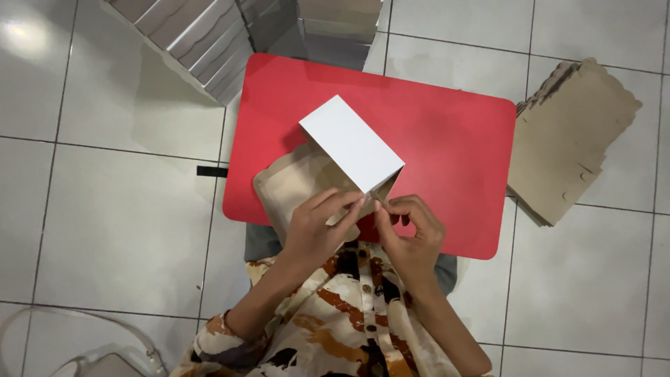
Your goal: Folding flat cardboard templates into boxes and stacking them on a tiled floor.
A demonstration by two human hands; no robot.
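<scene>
A partly folded cardboard box (pixel 352 143), white outside and brown inside, stands tilted over a small red table (pixel 447 132). Its brown flap (pixel 293 178) hangs off the table's near left edge. My left hand (pixel 317 227) grips the box's near lower corner from the left, fingers curled on the brown flap. My right hand (pixel 412 234) pinches the same corner from the right with thumb and forefinger. Both hands meet at the box's lowest point, just above my patterned shirt.
A stack of flat brown cardboard blanks (pixel 569 139) lies on the tiled floor to the right of the table. Several folded white boxes (pixel 202 38) are piled at the top left and top centre. A clear bag strap (pixel 91 335) lies at bottom left.
</scene>
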